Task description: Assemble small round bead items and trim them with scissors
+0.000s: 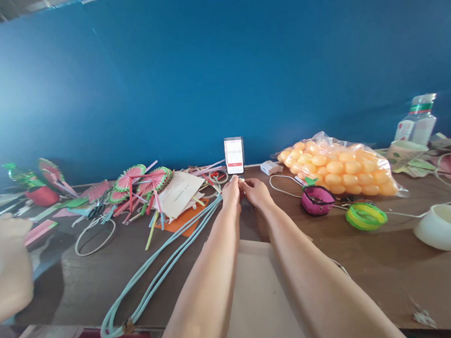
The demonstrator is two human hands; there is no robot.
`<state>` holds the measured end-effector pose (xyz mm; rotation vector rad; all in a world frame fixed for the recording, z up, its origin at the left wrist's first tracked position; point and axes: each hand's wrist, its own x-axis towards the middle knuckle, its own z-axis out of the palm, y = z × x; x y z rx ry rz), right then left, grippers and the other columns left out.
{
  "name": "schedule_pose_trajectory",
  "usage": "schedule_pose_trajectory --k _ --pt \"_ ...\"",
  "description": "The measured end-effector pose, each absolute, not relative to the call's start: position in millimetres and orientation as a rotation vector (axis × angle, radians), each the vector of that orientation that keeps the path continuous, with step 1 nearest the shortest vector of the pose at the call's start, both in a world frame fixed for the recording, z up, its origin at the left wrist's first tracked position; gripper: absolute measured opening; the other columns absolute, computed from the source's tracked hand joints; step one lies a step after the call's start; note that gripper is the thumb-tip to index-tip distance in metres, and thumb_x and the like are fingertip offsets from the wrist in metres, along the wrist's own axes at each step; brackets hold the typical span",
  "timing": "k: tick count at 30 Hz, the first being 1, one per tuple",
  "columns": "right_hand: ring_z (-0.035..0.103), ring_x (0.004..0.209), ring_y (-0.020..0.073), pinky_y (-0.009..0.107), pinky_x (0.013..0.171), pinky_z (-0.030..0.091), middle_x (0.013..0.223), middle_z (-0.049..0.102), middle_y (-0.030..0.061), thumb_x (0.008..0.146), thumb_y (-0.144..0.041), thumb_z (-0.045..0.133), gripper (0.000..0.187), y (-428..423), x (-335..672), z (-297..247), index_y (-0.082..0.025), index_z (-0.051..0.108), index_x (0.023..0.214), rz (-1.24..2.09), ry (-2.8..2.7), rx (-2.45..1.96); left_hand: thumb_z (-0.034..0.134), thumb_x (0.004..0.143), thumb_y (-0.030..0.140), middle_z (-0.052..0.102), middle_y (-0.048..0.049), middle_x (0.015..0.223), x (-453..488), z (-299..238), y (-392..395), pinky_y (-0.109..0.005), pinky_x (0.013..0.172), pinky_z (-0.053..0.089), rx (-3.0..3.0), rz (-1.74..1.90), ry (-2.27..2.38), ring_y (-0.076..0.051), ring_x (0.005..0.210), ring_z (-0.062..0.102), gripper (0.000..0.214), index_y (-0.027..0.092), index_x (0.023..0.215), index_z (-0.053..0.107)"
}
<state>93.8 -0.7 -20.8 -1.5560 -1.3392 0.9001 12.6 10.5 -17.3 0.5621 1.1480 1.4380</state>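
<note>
Both my hands meet at the middle of the table, just in front of an upright phone (234, 155) with a lit screen. Closed fingers of my left hand (230, 194) press together near a small whitish bit (241, 180), too small to name. My right hand (257, 192) bends its fingers in a pinch beside it, and what they hold is hidden. A bundle of pale blue cords (169, 251) runs from the table's front edge up to my left hand; whether the hand grips it I cannot tell. Below my forearms lies a beige panel (258, 291).
On the left are watermelon-patterned paper fans (132, 179), papers (180, 193) and another person's arm (10, 264). At right stand a bag of orange balls (338, 168), a purple pouch (317, 200), a green-yellow coil (365, 216), a white bowl (449, 229) and a bottle (417, 122).
</note>
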Motion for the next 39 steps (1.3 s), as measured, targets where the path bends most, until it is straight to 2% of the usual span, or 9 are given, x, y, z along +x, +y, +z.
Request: schedule_pose_trajectory --k 6,23,29,39 --pt "0.07 0.091 0.0219 0.03 0.08 0.051 0.102 0.076 0.0108 0.088 -0.048 0.06 0.04 -0.7 93.5 -19.9 -0.016 0.073 0.108 0.893 -1.36 -1.571 0.064 0.087 0.031 0.064 -0.0043 0.065 12.3 -16.6 9.5 -0.023 0.052 0.047 0.548 1.435 1.13 -0.016 0.057 0.064 0.02 0.014 0.095 0.068" --pt "0.07 0.088 0.0205 0.028 0.078 0.051 0.098 0.076 0.0102 0.089 -0.047 0.059 0.039 -2.4 92.8 -16.9 -0.016 0.072 0.108 0.899 -1.364 -1.584 0.063 0.087 0.032 0.062 -0.0038 0.063 11.4 -17.0 10.7 -0.025 0.054 0.049 0.562 1.422 1.15 -0.017 0.057 0.063 0.018 0.015 0.087 0.067" --pt "0.07 0.087 0.021 0.03 0.077 0.052 0.098 0.076 0.0108 0.087 -0.047 0.061 0.039 -1.2 93.1 -19.0 -0.015 0.072 0.106 0.908 -1.344 -1.574 0.064 0.086 0.031 0.063 -0.0047 0.064 11.7 -18.0 11.3 -0.028 0.059 0.051 0.543 1.428 1.133 -0.02 0.064 0.067 0.016 0.016 0.086 0.067" --pt "0.069 0.091 0.0218 0.03 0.082 0.05 0.099 0.076 0.011 0.087 -0.045 0.062 0.036 -3.3 93.8 -15.8 -0.015 0.073 0.104 0.884 -1.365 -1.581 0.063 0.086 0.031 0.062 -0.0037 0.063 11.9 -16.5 9.9 -0.026 0.057 0.051 0.539 1.42 1.131 -0.019 0.063 0.066 0.016 0.015 0.087 0.067"
